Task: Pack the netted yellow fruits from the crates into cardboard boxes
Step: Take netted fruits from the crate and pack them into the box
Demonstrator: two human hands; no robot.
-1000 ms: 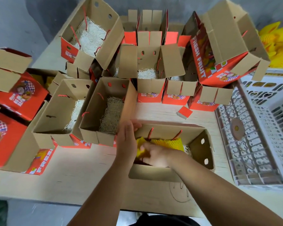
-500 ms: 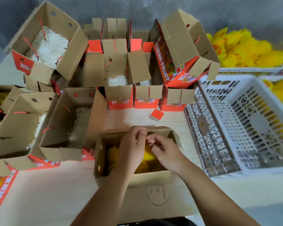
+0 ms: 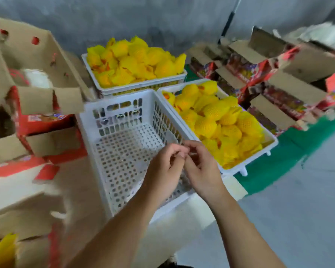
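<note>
Both hands have left the box: left hand [image 3: 163, 167] and right hand [image 3: 201, 167], fingers curled and fingertips together, holding no fruit, meet over the empty white crate [image 3: 124, 151] at centre; netted yellow fruits [image 3: 219, 120] fill crates beyond, awaiting packing.

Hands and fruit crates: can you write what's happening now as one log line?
left hand: fingers curled, empty | right hand: fingers curled, empty | both over empty crate | fruit crates: full | step: fetch fruit

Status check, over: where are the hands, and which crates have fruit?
Left hand and right hand fingertips together, no fruit held, over empty white crate. Right crate and far crate full of netted fruits. Nothing blocking.
</note>
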